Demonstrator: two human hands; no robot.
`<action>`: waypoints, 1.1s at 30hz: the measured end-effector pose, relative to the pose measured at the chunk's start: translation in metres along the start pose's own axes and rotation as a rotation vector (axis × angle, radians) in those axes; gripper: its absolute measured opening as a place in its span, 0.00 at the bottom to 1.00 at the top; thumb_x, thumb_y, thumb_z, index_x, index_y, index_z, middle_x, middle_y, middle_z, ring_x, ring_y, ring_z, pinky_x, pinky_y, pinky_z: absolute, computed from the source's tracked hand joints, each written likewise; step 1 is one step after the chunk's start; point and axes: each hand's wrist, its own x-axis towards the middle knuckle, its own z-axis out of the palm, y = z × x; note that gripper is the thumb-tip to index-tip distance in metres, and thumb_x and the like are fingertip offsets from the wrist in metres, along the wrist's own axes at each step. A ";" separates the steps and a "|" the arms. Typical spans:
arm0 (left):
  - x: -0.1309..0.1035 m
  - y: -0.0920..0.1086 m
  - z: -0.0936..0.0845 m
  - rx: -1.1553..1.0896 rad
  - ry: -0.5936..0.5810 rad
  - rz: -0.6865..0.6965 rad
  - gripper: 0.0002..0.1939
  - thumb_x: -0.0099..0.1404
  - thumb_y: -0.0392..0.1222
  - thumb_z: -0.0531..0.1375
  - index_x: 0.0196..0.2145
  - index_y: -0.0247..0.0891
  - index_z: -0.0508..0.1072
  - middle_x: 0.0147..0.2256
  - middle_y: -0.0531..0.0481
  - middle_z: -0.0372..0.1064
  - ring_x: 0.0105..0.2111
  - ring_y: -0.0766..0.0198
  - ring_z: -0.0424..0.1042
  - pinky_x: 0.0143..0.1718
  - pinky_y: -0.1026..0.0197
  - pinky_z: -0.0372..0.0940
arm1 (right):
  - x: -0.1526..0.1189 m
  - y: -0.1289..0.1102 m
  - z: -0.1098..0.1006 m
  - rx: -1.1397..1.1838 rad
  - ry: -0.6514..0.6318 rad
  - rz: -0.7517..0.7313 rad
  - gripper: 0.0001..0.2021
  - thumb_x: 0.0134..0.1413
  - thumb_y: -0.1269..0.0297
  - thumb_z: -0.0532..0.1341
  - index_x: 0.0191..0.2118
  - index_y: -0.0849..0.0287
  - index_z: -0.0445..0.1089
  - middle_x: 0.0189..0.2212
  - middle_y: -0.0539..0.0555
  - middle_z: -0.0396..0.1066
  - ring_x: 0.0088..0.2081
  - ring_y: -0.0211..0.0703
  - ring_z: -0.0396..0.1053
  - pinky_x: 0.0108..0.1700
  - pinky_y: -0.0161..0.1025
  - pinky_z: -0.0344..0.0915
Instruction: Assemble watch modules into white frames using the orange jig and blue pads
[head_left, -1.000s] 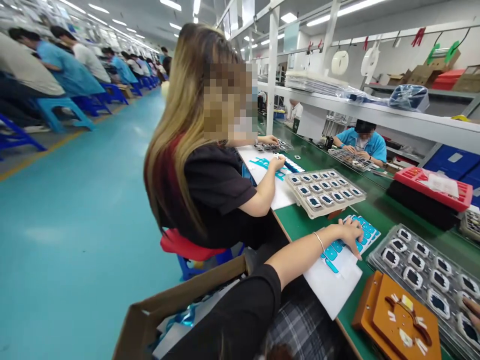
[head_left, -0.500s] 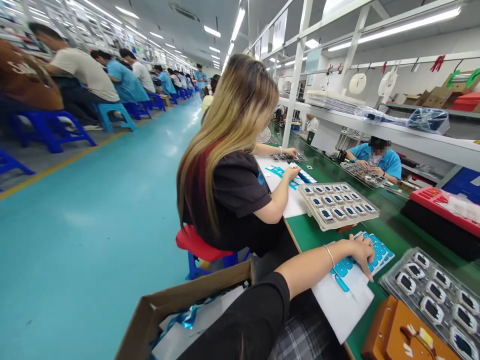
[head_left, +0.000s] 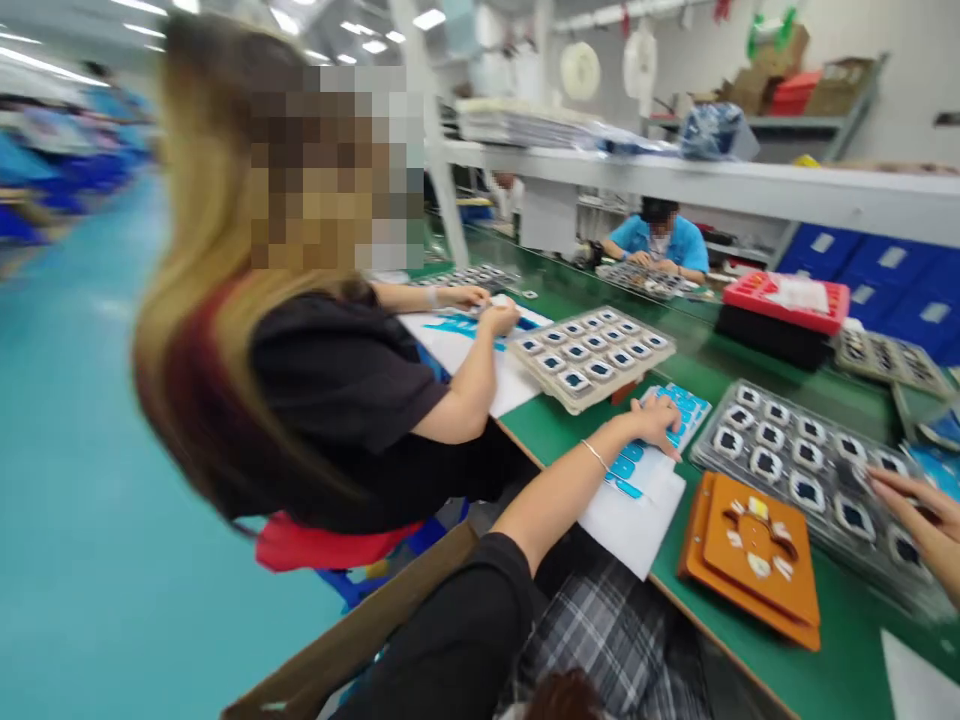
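My left hand (head_left: pixel 658 422) lies over blue-and-white sticker sheets (head_left: pixel 628 468), fingers spread and resting on them. The sheets sit on white paper (head_left: pixel 637 530) at the bench edge. At the right border, my right hand (head_left: pixel 926 515) reaches over a clear plastic tray (head_left: pixel 787 465) of white-rimmed parts with dark centres. Its fingertips come together by a dark, blurred piece (head_left: pixel 853 476); whether they grip it is hard to make out. Between my hands stands an orange fixture block (head_left: pixel 757 560) with a shaped recess and small white pieces on top.
A co-worker (head_left: pixel 322 380) sits close on my left, working with both hands. Another tray of parts (head_left: pixel 592 350) stands beyond my left hand. Across the bench sits a person in blue (head_left: pixel 660 240). A red bin (head_left: pixel 787 295) rests on a black box. A cardboard box (head_left: pixel 360 640) is below.
My view has swung to the right, and my right hand has come into view over the tray. My left hand stays on the sticker sheets.
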 end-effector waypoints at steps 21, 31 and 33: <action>-0.059 0.054 0.018 -0.247 0.229 1.159 0.13 0.69 0.29 0.53 0.44 0.42 0.73 0.44 0.48 0.78 0.46 0.66 0.77 0.64 0.48 0.56 | -0.053 -0.073 0.010 0.135 -0.266 -0.256 0.10 0.61 0.60 0.62 0.42 0.58 0.76 0.43 0.58 0.74 0.42 0.46 0.74 0.44 0.44 0.72; -0.063 0.055 0.010 -0.045 0.194 1.147 0.15 0.66 0.33 0.53 0.45 0.46 0.73 0.48 0.56 0.76 0.52 0.55 0.65 0.63 0.40 0.48 | -0.052 -0.073 0.010 0.063 -0.284 -0.265 0.09 0.57 0.61 0.65 0.40 0.59 0.77 0.48 0.58 0.77 0.47 0.51 0.75 0.50 0.50 0.72; -0.063 0.055 0.010 -0.033 0.192 1.145 0.15 0.66 0.33 0.51 0.45 0.45 0.74 0.48 0.54 0.76 0.51 0.55 0.64 0.60 0.42 0.51 | -0.051 -0.073 0.011 0.070 -0.291 -0.270 0.09 0.57 0.61 0.65 0.41 0.59 0.77 0.48 0.58 0.77 0.47 0.51 0.75 0.50 0.50 0.72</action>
